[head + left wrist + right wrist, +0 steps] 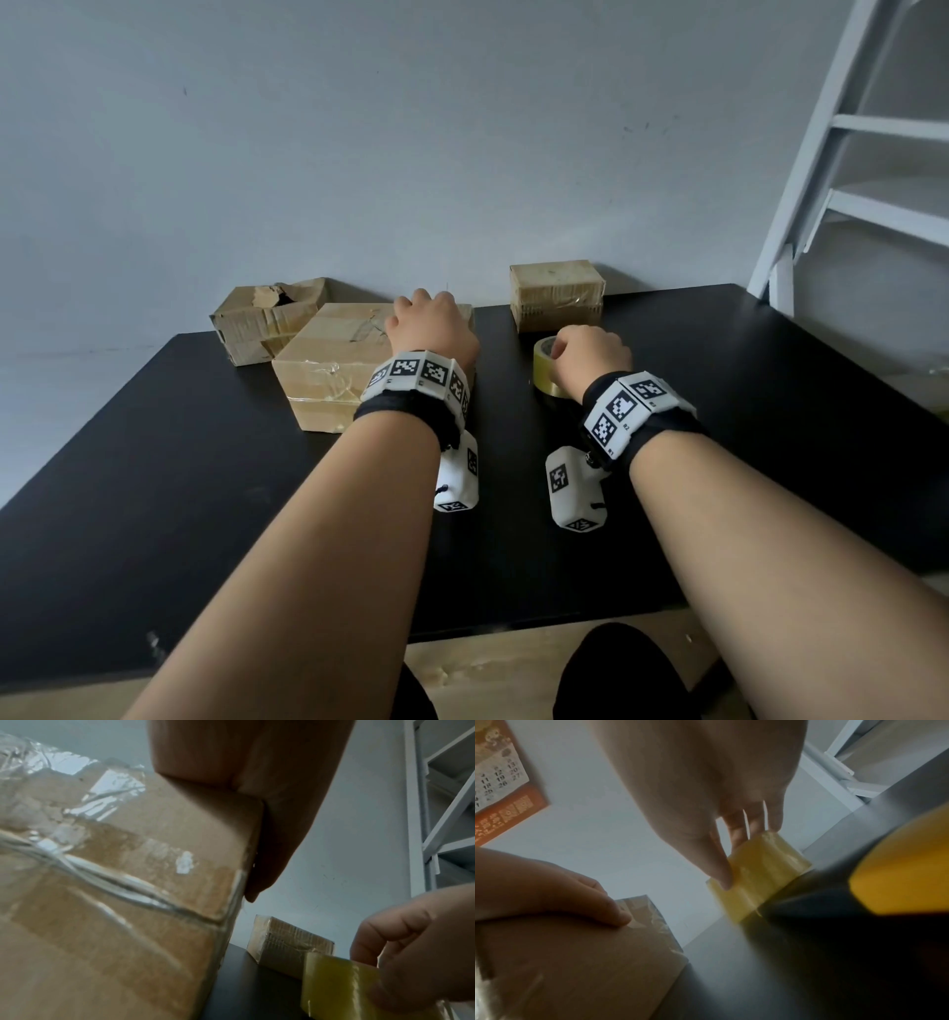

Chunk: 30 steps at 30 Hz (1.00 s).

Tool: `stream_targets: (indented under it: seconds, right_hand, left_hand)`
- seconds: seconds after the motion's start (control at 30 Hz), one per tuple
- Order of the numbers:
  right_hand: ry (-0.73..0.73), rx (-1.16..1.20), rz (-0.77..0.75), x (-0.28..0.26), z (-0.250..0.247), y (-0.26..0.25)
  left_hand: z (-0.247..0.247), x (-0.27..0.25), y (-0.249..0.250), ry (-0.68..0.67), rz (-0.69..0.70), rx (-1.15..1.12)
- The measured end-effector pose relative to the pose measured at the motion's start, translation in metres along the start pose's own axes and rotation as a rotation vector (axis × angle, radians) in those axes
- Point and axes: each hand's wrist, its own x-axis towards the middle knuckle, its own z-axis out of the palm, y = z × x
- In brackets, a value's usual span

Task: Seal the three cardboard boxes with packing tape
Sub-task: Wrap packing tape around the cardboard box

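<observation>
Three cardboard boxes stand on the black table [205,488]. A crumpled box [267,321] is at the back left, a medium box [328,365] is beside it and a small box [557,295] is at the back right. My left hand [431,321] holds the medium box [115,882] at its right end, palm on top. Its thumb [270,852] runs down the box's right side. My right hand [580,354] grips a yellowish tape roll [544,372] that stands on the table right of that box. Thumb and fingers pinch the tape roll [762,874].
The table backs onto a grey wall. A white shelf frame [847,154] rises at the right. A blurred yellow and black object [898,872] lies close to my right wrist. A calendar [500,780] hangs on the wall. Old clear tape wrinkles across the medium box.
</observation>
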Motion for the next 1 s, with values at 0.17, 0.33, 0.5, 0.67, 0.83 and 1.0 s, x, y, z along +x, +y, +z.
stream_targets:
  seconds: [0.17,0.33,0.5,0.67,0.83,1.0]
  right_hand:
    - [-0.017,0.021,-0.01,-0.003,-0.002,-0.005]
    - [0.068,0.202,-0.073,-0.009,-0.011,-0.019]
    - [-0.02,0.454,-0.179,-0.02,-0.006,-0.056]
    - [-0.053,0.541,-0.12,-0.03,0.018,-0.088]
    - [-0.112,0.567,-0.051,-0.037,0.024,-0.098]
    - [-0.237,0.662,-0.031,-0.03,0.023,-0.096]
  left_hand:
    - [-0.005,-0.002,-0.004,-0.017,0.037,-0.079]
    - [-0.017,-0.005,-0.027,0.002,0.136,-0.252]
    - [-0.027,-0.02,-0.06,-0.051,0.131,-0.183]
    - [-0.022,-0.031,-0.072,-0.232,0.149,-0.001]
    - [-0.015,-0.029,-0.074,-0.203,0.143,0.035]
    - [-0.013,-0.029,-0.075,-0.17,0.135,0.018]
